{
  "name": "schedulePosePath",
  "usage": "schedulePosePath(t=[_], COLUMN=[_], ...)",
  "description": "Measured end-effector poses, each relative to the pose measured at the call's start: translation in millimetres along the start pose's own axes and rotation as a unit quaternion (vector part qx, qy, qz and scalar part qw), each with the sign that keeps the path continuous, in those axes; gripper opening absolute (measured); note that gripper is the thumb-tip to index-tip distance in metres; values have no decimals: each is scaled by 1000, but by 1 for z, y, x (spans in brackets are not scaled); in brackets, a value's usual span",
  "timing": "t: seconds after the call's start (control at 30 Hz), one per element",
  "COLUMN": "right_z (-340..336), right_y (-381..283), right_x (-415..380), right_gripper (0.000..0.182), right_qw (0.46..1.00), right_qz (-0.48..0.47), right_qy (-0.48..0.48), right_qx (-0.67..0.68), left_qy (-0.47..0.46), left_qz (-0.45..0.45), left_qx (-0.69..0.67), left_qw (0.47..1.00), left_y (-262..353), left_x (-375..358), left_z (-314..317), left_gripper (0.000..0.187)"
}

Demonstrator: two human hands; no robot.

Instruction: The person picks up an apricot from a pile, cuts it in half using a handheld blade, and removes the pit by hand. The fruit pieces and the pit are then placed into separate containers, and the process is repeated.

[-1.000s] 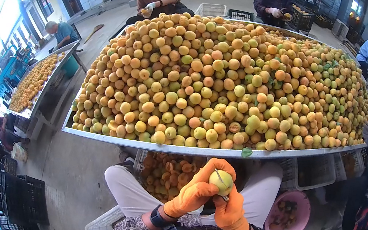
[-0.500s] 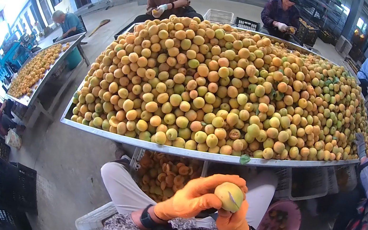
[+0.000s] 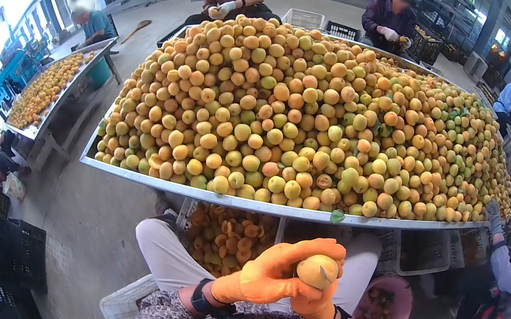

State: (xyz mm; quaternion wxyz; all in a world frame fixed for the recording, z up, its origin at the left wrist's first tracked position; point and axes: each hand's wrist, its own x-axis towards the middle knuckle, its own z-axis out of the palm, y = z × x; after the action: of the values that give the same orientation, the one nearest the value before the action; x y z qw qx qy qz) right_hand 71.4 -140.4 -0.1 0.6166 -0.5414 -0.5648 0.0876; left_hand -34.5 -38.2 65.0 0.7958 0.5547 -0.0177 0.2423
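In front of my lap, my left hand (image 3: 274,273), in an orange glove, is closed round a yellow-orange apricot (image 3: 312,272), thumb below and fingers over the top. My right hand (image 3: 318,306), gloved alike, is closed just beneath the fruit, its fingers partly hidden by the left hand. A thin grey sliver like a small knife's blade (image 3: 326,273) lies against the apricot's right side; its handle is hidden in the right hand. Below the hands' far side, a crate (image 3: 185,214) between my knees holds split apricot halves (image 3: 233,239).
A metal-edged table (image 3: 248,206) heaped with apricots (image 3: 290,111) stands before me. A pink basin (image 3: 401,316) with dark scraps sits at my right, a white crate (image 3: 119,305) at my left. People work across the table and at the right; black crates (image 3: 13,255) are stacked left.
The apricot has been turned in my hands, from its greenish side with a slit line to a more orange side. My right thumb has dropped lower, under the fruit. The view has shifted slightly.
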Motion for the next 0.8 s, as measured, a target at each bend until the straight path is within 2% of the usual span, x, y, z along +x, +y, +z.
schedulePosePath(t=[0.03,0.07,0.1,0.13,0.17,0.2,0.27,0.3,0.33,0.37,0.47,0.5,0.53,0.57,0.6,0.63,0.67,0.73,0.77,0.8], right_z=[0,-2,-3,-2,-2,-5,-8,-8,-6,-5,-14,-19,-23,-27,-31,-35,-38,-40,-46,-52], right_y=[-4,-7,-9,-10,-9,-5,7,7,5,3,4,4,5,5,1,-4,-7,-10,-18,-24], right_x=[9,12,12,13,18,14,6,5,5,5,14,17,22,26,31,37,40,40,42,44], right_gripper=[35,35,34,33,34,35,32,32,31,30,27,27,26,26,26,24,23,27,29,31], right_qw=[999,999,999,994,997,993,993,993,995,996,991,991,989,986,986,979,968,969,964,953], right_qz=[-38,-37,10,56,46,66,9,8,3,-1,15,18,1,-16,-14,33,80,109,184,257], right_qy=[4,0,-31,-60,-47,-76,-97,-98,-80,-60,-112,-117,-141,-164,-165,-198,-229,-213,-187,-161], right_qx=[-29,-29,21,72,49,67,64,63,63,63,68,68,33,-1,2,-27,-57,-64,-33,-1], left_qy=[-18,-15,-40,-66,-67,-75,-74,-74,-18,38,78,55,59,22,-17,-8,4,25,54,95], left_qz=[-12,-11,37,82,52,24,4,6,-23,-53,-56,-26,-24,1,25,22,-27,-61,-69,-59], left_qx=[41,39,183,324,373,396,242,242,96,-54,-34,25,25,183,337,385,405,427,435,351], left_qw=[999,999,982,940,924,915,967,967,995,996,995,998,998,983,941,923,914,902,896,929], left_y=[5,10,14,20,31,38,31,23,11,6,11,16,23,32,38,42,45,39,33,15], left_x=[2,3,5,7,11,12,14,12,6,4,0,0,2,4,6,7,7,10,8,3], left_z=[-5,-10,-17,-25,-27,-31,-32,-27,-17,-12,-9,-14,-21,-27,-33,-37,-42,-54,-59,-75], left_gripper=[67,67,67,68,66,66,66,66,66,67,69,69,69,67,65,60,58,55,53,53])
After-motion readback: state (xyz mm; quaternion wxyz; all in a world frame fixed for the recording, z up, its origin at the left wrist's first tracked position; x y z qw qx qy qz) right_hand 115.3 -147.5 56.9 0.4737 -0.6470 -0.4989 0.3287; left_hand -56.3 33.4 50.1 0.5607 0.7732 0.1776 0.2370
